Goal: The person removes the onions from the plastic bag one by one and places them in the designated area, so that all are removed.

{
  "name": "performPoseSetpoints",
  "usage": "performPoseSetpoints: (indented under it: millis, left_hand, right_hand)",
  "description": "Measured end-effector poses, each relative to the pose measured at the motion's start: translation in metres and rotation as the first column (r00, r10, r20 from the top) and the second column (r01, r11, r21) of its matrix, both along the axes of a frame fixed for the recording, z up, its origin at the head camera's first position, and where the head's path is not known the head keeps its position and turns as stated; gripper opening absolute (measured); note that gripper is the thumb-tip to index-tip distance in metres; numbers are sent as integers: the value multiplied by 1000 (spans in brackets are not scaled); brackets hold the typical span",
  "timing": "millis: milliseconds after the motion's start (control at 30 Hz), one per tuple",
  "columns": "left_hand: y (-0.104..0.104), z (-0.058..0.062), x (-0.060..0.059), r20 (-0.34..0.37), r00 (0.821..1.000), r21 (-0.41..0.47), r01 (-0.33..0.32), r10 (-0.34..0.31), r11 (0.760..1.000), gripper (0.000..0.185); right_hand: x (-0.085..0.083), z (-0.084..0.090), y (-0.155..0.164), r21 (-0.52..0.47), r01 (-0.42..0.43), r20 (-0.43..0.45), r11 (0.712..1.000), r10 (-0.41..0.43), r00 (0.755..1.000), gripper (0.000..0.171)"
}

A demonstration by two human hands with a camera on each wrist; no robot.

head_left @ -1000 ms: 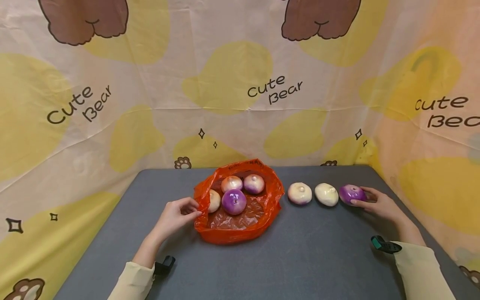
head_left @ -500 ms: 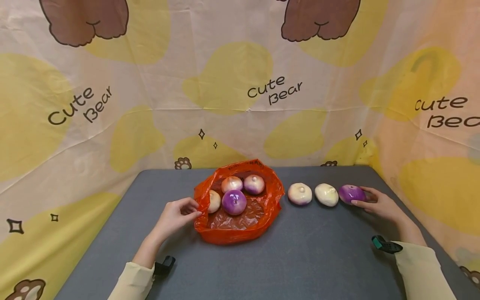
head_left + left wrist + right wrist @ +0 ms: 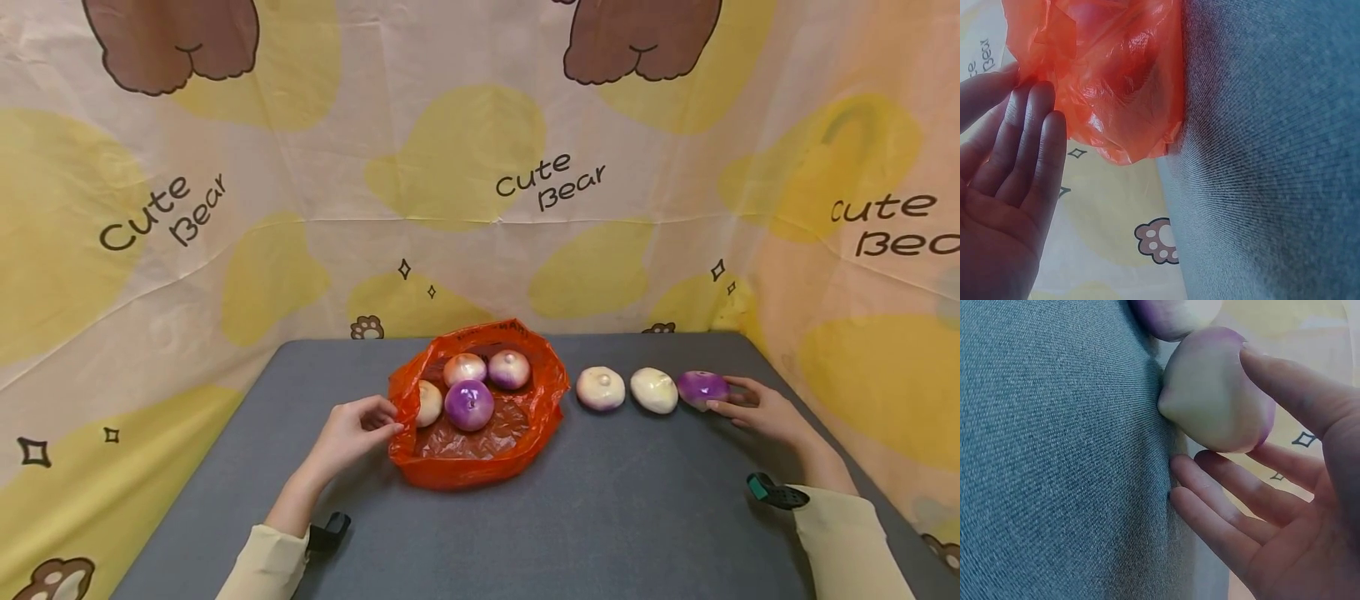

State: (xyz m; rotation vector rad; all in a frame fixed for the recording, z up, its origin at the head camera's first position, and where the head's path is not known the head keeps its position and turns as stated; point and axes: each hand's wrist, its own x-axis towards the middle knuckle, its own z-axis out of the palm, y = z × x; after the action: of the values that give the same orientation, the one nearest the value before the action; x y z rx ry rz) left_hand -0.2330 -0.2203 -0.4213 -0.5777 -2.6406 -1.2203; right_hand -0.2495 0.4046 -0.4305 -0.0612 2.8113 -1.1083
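My left hand (image 3: pixel 360 429) pinches the left rim of a red-orange plastic bag (image 3: pixel 465 475), whose mouth gapes upward. Inside lie several onions, among them a deep purple one (image 3: pixel 468 406). In the left wrist view the thumb and fingertips meet at a crumpled fold of the bag (image 3: pixel 1129 94). At the right, my right hand (image 3: pixel 765 412) holds a glossy purple onion (image 3: pixel 701 389) between thumb and index finger. From the right wrist its pale side and small pointed tip show, while the other fingers stay off it.
Two pale onions stand in a row between the bag and the held one: a round one (image 3: pixel 600 389) and a smoother one (image 3: pixel 653 391). Everything rests on a grey table (image 3: pixel 600 517). A printed cloth (image 3: pixel 450 192) hangs behind and along the sides.
The right hand has shifted slightly to the right, and the purple onion at its fingertips has turned a little. The left hand and the bag stay in place.
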Motion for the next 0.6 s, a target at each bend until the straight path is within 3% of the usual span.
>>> performPoseSetpoints:
  millis: [367, 600]
  left_hand:
    - [0, 1, -1, -8, 1000, -2, -5, 5, 1000, 13]
    - [0, 0, -2, -26, 1000, -3, 2, -2, 1000, 14]
  right_hand:
    - [3, 6, 3, 5, 6, -11, 1000, -6, 1000, 78]
    - [7, 15, 6, 7, 35, -96, 999, -34, 995, 71]
